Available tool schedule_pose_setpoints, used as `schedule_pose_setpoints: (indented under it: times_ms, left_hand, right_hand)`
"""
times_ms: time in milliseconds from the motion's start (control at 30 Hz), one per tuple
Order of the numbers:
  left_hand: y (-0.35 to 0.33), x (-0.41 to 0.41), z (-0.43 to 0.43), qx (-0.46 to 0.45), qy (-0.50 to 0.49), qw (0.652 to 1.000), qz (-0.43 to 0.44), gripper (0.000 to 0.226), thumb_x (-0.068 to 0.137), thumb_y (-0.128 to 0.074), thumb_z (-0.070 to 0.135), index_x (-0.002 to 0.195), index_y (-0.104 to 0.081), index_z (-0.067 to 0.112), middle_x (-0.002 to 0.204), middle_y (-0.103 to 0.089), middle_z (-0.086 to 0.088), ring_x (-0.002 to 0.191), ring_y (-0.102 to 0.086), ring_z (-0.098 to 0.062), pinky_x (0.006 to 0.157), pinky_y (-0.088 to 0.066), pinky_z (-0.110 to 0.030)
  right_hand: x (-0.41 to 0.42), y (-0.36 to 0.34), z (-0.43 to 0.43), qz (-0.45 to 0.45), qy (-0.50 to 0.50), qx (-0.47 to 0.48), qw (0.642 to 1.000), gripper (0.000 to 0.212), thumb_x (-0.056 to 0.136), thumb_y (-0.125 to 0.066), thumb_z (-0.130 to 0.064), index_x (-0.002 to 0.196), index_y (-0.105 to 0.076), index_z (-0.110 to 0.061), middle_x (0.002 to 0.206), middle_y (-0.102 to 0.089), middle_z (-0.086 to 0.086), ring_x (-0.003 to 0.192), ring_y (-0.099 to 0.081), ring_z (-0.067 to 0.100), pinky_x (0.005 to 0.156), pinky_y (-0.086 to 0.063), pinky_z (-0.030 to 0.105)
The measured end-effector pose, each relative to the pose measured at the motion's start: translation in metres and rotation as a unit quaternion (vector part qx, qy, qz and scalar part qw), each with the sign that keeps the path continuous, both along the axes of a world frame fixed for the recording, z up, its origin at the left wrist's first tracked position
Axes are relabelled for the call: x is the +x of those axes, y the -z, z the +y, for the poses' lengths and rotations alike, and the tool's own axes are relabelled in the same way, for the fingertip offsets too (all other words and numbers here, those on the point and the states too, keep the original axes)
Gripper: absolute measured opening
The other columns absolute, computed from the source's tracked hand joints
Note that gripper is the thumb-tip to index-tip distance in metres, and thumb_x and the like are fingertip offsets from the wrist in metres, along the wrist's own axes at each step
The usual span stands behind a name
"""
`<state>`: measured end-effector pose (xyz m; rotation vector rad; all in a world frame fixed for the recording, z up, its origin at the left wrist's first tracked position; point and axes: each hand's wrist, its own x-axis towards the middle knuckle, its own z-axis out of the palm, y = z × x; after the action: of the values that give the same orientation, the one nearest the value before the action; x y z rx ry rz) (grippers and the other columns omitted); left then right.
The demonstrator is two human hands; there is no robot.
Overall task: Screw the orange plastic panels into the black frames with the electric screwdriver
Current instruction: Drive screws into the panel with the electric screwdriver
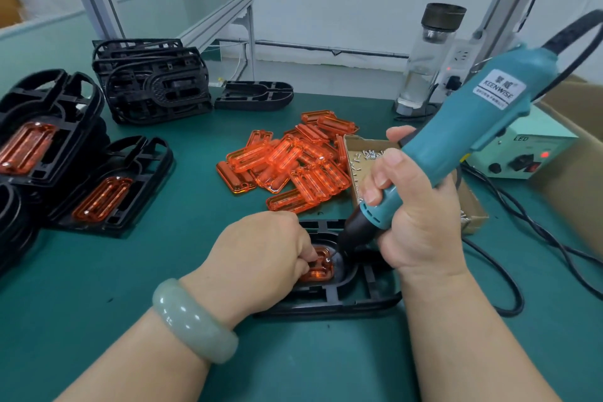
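A black frame point(365, 299) lies on the green mat in front of me with an orange panel point(321, 271) seated in its middle. My left hand point(261, 254) covers the panel's left part, its fingers curled and pinching at a small screw beside the bit. My right hand point(411, 215) grips the teal electric screwdriver point(463, 137), tilted, with its bit tip on the panel's upper corner. A loose pile of orange panels point(293, 163) lies behind the frame.
Finished frames with orange panels point(107, 192) sit at the left, empty black frames point(153, 81) stacked behind them. A cardboard box of screws point(362, 160), a glass bottle point(427, 55) and a power supply point(525, 153) stand at the right, with black cables across the mat.
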<state>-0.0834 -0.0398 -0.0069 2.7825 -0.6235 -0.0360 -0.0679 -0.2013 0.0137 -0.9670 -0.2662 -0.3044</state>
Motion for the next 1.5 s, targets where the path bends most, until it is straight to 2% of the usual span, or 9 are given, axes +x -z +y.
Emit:
schedule_pose_setpoints:
  times_ms: [500,700,800,933,1067,1133,1200,1367,1500]
  left_hand:
    - [-0.004,0.0,0.002,0.025,0.022,0.999,0.011,0.02,0.088,-0.054,0.039,0.105,-0.063,0.043,0.081,-0.041,0.014,0.091,-0.052,-0.01,0.077,-0.045,-0.029]
    - [-0.02,0.004,0.001,-0.014,0.002,0.999,-0.045,0.019,0.088,-0.051,0.042,0.092,-0.068,0.034,0.09,-0.065,0.015,0.086,-0.058,-0.006,0.076,-0.049,-0.03]
    - [-0.031,0.016,-0.008,-0.062,0.011,0.997,-0.054,0.016,0.086,-0.057,0.035,0.088,-0.072,0.032,0.089,-0.069,0.017,0.084,-0.062,-0.004,0.074,-0.047,-0.022]
    - [-0.037,0.044,-0.031,-0.099,0.04,0.991,-0.075,0.021,0.089,-0.058,0.028,0.105,-0.071,0.031,0.103,-0.069,0.016,0.096,-0.059,-0.003,0.077,-0.035,-0.012]
    - [-0.035,0.07,-0.061,-0.043,0.084,0.994,-0.047,0.024,0.09,-0.053,0.026,0.111,-0.066,0.029,0.103,-0.068,0.005,0.099,-0.059,-0.015,0.076,-0.035,-0.02]
    - [-0.038,0.076,-0.072,-0.034,0.103,0.994,-0.011,0.012,0.089,-0.053,0.023,0.082,-0.062,0.029,0.08,-0.06,0.0,0.084,-0.056,-0.022,0.068,-0.034,-0.026]
    - [-0.04,0.081,-0.081,-0.01,0.117,0.993,0.016,0.028,0.087,-0.053,0.019,0.064,-0.043,0.03,0.07,-0.049,0.0,0.075,-0.052,-0.024,0.066,-0.038,-0.031]
    - [-0.035,0.093,-0.096,0.144,0.151,0.978,0.026,0.012,0.087,-0.052,0.012,0.09,-0.046,0.022,0.086,-0.043,0.002,0.087,-0.044,-0.022,0.077,-0.037,-0.034]
    - [-0.034,0.104,-0.107,0.143,0.105,0.982,0.067,0.005,0.088,-0.05,0.013,0.09,-0.054,0.015,0.086,-0.054,-0.002,0.093,-0.056,-0.029,0.078,-0.041,-0.035]
  right_hand:
    - [-0.004,-0.008,-0.013,0.0,0.02,0.096,0.995,0.016,0.081,-0.05,-0.01,0.096,-0.054,-0.015,0.054,-0.045,-0.005,0.043,-0.043,0.009,0.051,-0.038,0.021]
    - [-0.003,-0.006,-0.017,0.016,0.027,0.096,0.995,0.016,0.08,-0.052,-0.01,0.095,-0.056,-0.014,0.055,-0.045,-0.003,0.043,-0.044,0.011,0.05,-0.04,0.021]
    - [-0.003,-0.005,-0.017,0.015,0.031,0.099,0.995,0.016,0.08,-0.053,-0.01,0.095,-0.056,-0.014,0.054,-0.046,-0.004,0.042,-0.045,0.01,0.049,-0.041,0.021]
    - [-0.001,-0.005,-0.017,0.019,0.03,0.109,0.993,0.016,0.08,-0.054,-0.01,0.095,-0.057,-0.013,0.055,-0.045,-0.002,0.042,-0.044,0.011,0.049,-0.041,0.021]
    - [-0.001,-0.006,-0.018,0.023,0.033,0.117,0.992,0.016,0.079,-0.053,-0.009,0.095,-0.056,-0.011,0.053,-0.045,-0.001,0.041,-0.044,0.012,0.047,-0.041,0.021]
    - [0.0,-0.005,-0.017,0.024,0.035,0.116,0.992,0.017,0.078,-0.053,-0.009,0.095,-0.057,-0.011,0.053,-0.045,-0.001,0.041,-0.044,0.012,0.046,-0.041,0.021]
    - [0.001,-0.004,-0.017,0.03,0.031,0.117,0.992,0.016,0.078,-0.054,-0.011,0.094,-0.058,-0.013,0.054,-0.045,-0.001,0.041,-0.044,0.012,0.047,-0.039,0.022]
    - [0.003,-0.001,-0.018,0.031,0.04,0.115,0.992,0.015,0.078,-0.054,-0.012,0.093,-0.058,-0.013,0.053,-0.045,-0.002,0.041,-0.044,0.012,0.047,-0.038,0.02]
    - [0.004,0.0,-0.017,0.036,0.047,0.107,0.992,0.015,0.078,-0.055,-0.012,0.093,-0.059,-0.014,0.054,-0.046,-0.001,0.041,-0.044,0.013,0.048,-0.039,0.02]
